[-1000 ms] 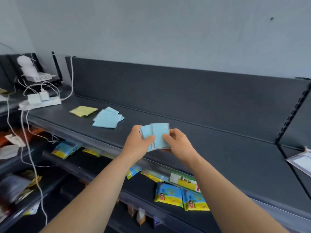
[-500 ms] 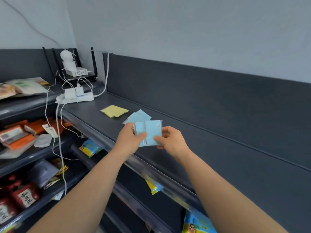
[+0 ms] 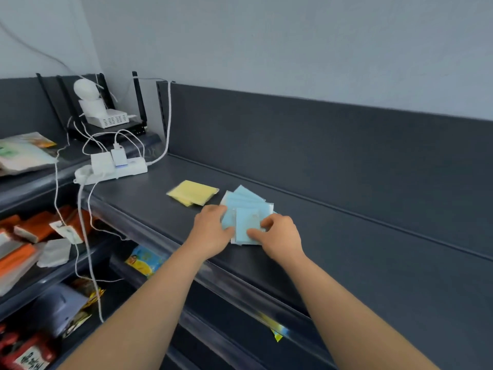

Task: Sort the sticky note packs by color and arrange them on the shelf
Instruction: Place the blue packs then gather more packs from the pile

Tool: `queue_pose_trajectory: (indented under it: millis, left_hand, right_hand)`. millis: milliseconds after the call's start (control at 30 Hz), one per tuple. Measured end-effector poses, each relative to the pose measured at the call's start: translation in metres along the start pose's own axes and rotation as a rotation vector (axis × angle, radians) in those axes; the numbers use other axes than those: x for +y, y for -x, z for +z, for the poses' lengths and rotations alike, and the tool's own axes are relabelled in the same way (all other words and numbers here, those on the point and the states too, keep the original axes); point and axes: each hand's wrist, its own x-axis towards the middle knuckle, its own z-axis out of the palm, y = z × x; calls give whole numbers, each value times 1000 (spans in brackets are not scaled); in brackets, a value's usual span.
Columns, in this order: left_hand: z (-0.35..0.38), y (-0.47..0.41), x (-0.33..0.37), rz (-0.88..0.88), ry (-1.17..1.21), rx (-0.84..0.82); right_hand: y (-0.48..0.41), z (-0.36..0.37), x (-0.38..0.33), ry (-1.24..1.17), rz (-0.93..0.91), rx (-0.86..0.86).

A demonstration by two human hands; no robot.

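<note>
Grip: our left hand point(image 3: 213, 231) and right hand point(image 3: 280, 233) both pinch blue packs point(image 3: 248, 222) | right at blue pile point(image 3: 244, 197) | yellow packs point(image 3: 192, 192) just beside

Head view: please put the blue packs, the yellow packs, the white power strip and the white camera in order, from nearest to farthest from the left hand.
1. Blue packs: held in the left hand itself.
2. Yellow packs: just behind it, slightly left.
3. White power strip: farther back and left.
4. White camera: farthest, in the back left corner.
</note>
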Motion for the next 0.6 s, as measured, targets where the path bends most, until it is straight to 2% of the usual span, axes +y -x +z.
queue_pose_trajectory:
  millis: [67, 167, 333, 467, 600]
  left_hand:
    - [-7, -16, -11, 55, -29, -132]
    - [-10, -23, -8, 107, 5, -169]
    - [-10, -47, -11, 178, -19, -236]
    - [-8, -58, -13, 198, 13, -227]
    - [-10, -58, -12, 244, 7, -123]
  right_hand:
    - [-4, 5, -7, -9, 61, 41]
    - [-7, 2, -3, 18, 81, 21]
    - [-9, 8, -10, 33, 145, 127]
    - [-7, 7, -15, 68, 147, 208]
    - [1, 4, -15, 112, 107, 275]
